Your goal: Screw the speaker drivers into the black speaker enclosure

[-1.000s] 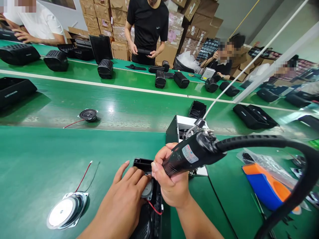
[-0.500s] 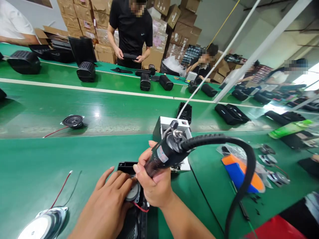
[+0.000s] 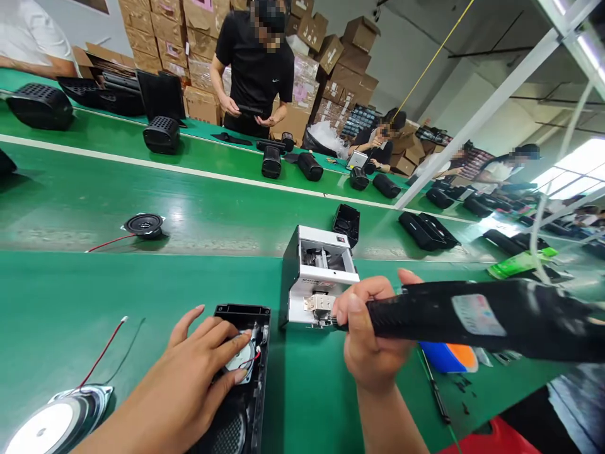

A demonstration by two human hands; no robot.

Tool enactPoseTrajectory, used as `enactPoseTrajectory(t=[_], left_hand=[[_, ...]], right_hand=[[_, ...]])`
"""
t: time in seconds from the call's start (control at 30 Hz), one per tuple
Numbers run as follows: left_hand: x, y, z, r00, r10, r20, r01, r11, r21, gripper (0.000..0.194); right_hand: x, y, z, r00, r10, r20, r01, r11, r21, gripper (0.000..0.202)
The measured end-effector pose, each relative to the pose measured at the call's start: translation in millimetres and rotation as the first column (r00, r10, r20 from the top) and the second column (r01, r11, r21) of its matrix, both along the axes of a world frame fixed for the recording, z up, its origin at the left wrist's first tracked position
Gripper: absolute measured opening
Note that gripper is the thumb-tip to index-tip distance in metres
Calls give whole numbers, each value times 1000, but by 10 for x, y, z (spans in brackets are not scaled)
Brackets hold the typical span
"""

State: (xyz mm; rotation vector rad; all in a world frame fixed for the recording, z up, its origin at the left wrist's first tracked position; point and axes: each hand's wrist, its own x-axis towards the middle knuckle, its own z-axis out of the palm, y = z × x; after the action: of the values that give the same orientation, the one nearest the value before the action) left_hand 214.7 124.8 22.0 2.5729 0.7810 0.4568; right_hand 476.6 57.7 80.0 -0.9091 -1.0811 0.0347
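My right hand (image 3: 378, 340) is wrapped round a black electric screwdriver (image 3: 435, 315) with a paper label. The tool lies nearly level, its tip end at the metal outlet on the front of a white and black screw feeder (image 3: 324, 277). My left hand (image 3: 193, 372) has thumb and forefinger on either side of a small round speaker (image 3: 242, 359), holding it in a black speaker housing (image 3: 263, 378). A short red wire lies by that speaker. The housing's lower part, with a perforated grille, is partly covered by my hand.
A larger speaker (image 3: 51, 419) with red wire lies at the lower left. Another speaker (image 3: 144, 225) sits on the green belt (image 3: 212, 195). A slim screwdriver (image 3: 439, 397) lies at right. Across the belt a person in black (image 3: 258, 69) handles a black part.
My right hand has moved right, bringing the electric screwdriver from over the housing to the screw feeder and tipping it nearly level. My left hand stays at the small speaker.
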Motion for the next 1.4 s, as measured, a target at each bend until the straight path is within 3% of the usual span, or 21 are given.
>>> enactPoseTrajectory(t=[0.17,0.27,0.4,0.47,0.5,0.53,0.57,0.63,0.73,0.97,1.4], left_hand=[[16,-47,51,1000,28,-4,-28,999,-46,35],[59,-85,117,999,39,-23,-41,996,-76,34],[106,-98,240,996,35,-86,-45,991,-127,36],[117,-89,289,993,29,-112,-45,988,-145,34],[120,-86,306,992,29,-119,-47,988,-150,33],[121,-85,317,992,29,-126,-49,987,-154,32],[121,-87,323,991,32,-130,-52,987,-155,31],[120,-96,323,991,34,-132,-54,988,-147,33],[121,-109,312,991,31,-130,-49,990,-131,34],[129,-99,303,991,37,-132,-50,994,-96,31],[174,-157,337,990,58,-126,-66,996,-61,30]], right_hand=[[-115,-27,-8,996,-30,-84,19,992,-122,42],[-243,-156,64,982,33,-188,-68,981,-181,47],[-414,-447,138,941,188,-281,-229,966,-120,50],[-443,-551,94,903,384,-191,-417,892,-175,17],[-457,-575,42,859,494,-136,-512,828,-228,14],[-483,-580,-27,796,599,-84,-596,753,-280,25],[-524,-567,-107,778,625,-66,-618,741,-262,30],[-656,-507,-263,880,462,-108,-472,874,-111,13],[-869,-405,-396,928,322,-189,-340,938,-67,58],[-937,-309,-390,918,350,-187,-380,911,-159,55],[-992,-244,-463,913,388,-122,-403,904,-143,43]])
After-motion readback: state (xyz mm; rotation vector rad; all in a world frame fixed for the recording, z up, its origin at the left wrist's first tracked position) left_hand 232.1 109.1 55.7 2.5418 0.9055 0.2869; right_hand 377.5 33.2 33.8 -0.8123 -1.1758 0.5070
